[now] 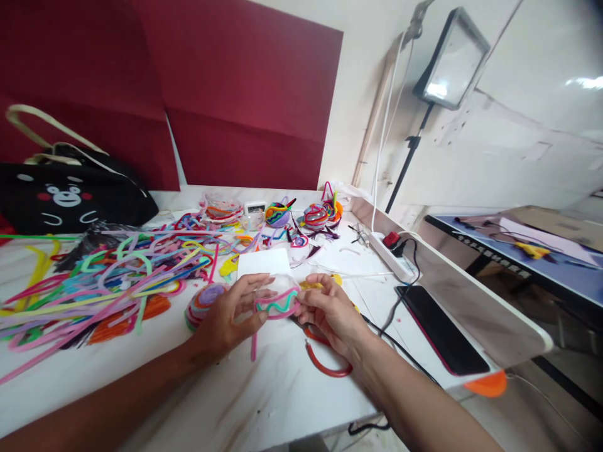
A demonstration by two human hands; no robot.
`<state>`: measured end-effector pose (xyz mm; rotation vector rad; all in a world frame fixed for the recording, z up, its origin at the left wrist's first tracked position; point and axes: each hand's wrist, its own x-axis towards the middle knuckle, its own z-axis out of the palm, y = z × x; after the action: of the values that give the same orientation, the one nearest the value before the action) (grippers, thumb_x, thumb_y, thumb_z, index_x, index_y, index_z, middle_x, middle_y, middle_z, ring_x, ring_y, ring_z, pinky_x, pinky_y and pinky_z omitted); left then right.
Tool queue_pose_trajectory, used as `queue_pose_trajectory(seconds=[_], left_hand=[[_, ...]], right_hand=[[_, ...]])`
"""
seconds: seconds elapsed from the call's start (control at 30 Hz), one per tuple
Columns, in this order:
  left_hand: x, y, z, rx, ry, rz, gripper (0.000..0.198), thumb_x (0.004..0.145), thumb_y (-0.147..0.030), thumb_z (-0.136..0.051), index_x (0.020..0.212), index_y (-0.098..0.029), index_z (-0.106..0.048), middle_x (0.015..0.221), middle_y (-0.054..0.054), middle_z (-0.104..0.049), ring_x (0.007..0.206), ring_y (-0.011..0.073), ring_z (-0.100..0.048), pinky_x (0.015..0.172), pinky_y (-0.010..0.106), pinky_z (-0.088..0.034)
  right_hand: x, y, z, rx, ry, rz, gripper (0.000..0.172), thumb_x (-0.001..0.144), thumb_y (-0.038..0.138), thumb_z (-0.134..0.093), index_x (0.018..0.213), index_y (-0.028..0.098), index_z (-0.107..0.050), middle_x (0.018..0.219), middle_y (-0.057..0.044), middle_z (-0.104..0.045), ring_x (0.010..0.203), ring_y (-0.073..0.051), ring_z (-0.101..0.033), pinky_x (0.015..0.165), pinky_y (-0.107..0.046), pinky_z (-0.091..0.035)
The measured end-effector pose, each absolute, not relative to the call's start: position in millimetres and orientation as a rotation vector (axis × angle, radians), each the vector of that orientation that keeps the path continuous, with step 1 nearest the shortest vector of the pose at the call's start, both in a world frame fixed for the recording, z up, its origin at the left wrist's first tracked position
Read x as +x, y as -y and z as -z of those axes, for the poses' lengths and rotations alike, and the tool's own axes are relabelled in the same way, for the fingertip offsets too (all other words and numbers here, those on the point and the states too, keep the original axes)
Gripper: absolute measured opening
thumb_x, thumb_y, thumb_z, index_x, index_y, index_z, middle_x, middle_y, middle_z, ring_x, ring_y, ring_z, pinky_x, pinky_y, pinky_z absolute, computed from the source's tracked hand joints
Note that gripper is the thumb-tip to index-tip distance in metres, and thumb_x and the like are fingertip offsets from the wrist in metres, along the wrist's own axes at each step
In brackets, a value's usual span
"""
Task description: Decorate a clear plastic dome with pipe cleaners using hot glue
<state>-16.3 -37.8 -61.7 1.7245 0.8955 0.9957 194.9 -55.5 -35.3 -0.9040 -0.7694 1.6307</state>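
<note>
My left hand (230,311) and my right hand (330,311) together grip a small clear plastic dome (279,295) above the white table (264,395). Pink and teal pipe cleaners wrap the dome in a wavy band, and a pink tail hangs down from it. Both hands have their fingers curled onto its sides. Beneath my right hand lies a curved red pipe cleaner (325,367). A white card (264,262) lies just behind the dome.
A large heap of coloured pipe cleaners (108,276) covers the left of the table. Finished wrapped balls (301,216) stand at the back. A black bear bag (70,194), a power strip (393,254) and a dark phone (445,329) lie around.
</note>
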Motion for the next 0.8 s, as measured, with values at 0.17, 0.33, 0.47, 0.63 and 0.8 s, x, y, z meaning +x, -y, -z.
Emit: queue_pose_trajectory(seconds=[0.17,0.33,0.47,0.63,0.8], left_hand=[[-16.5,37.6,61.7,1.716,-0.895,-0.996,0.053,0.086,-0.042,-0.068,0.130,-0.023,-0.047,0.148,0.017,-0.050,0.133,0.0339,-0.051,0.102,0.045,-0.052],[-16.1,38.3,61.6,1.706,-0.893,-0.994,0.054,0.085,-0.043,-0.069,0.130,-0.023,-0.047,0.147,0.017,-0.051,0.133,0.0342,-0.051,0.102,0.044,-0.052],[-16.2,38.7,62.1,1.695,-0.884,-0.994,0.054,0.085,-0.043,-0.069,0.130,-0.023,-0.047,0.147,0.017,-0.050,0.133,0.0338,-0.052,0.102,0.044,-0.052],[-15.8,37.6,61.6,1.690,-0.881,-0.990,0.052,0.085,-0.041,-0.070,0.129,-0.024,-0.047,0.147,0.016,-0.051,0.133,0.0328,-0.052,0.104,0.044,-0.051],[-14.9,38.2,60.3,1.686,-0.887,-1.006,0.052,0.084,-0.040,-0.071,0.129,-0.024,-0.049,0.146,0.017,-0.052,0.134,0.0352,-0.050,0.103,0.046,-0.052]], right_hand=[[195.0,55.2,34.6,-0.900,0.769,-1.627,0.055,0.056,0.017,-0.078,0.097,0.022,-0.041,0.054,0.000,-0.068,0.043,-0.012,-0.058,0.044,-0.018,-0.046],[195.1,56.1,33.4,-0.891,0.766,-1.631,0.054,0.057,0.017,-0.077,0.096,0.022,-0.042,0.053,0.001,-0.068,0.042,-0.012,-0.058,0.044,-0.018,-0.046],[195.5,56.2,32.9,-0.884,0.767,-1.635,0.053,0.057,0.018,-0.078,0.096,0.022,-0.042,0.052,0.001,-0.067,0.042,-0.012,-0.058,0.044,-0.018,-0.047],[196.7,55.9,33.8,-0.867,0.774,-1.645,0.052,0.059,0.017,-0.077,0.097,0.022,-0.041,0.053,0.000,-0.068,0.043,-0.013,-0.060,0.044,-0.018,-0.047],[197.7,55.9,35.5,-0.828,0.762,-1.666,0.051,0.061,0.017,-0.073,0.099,0.022,-0.041,0.055,0.000,-0.069,0.043,-0.012,-0.059,0.044,-0.019,-0.048]])
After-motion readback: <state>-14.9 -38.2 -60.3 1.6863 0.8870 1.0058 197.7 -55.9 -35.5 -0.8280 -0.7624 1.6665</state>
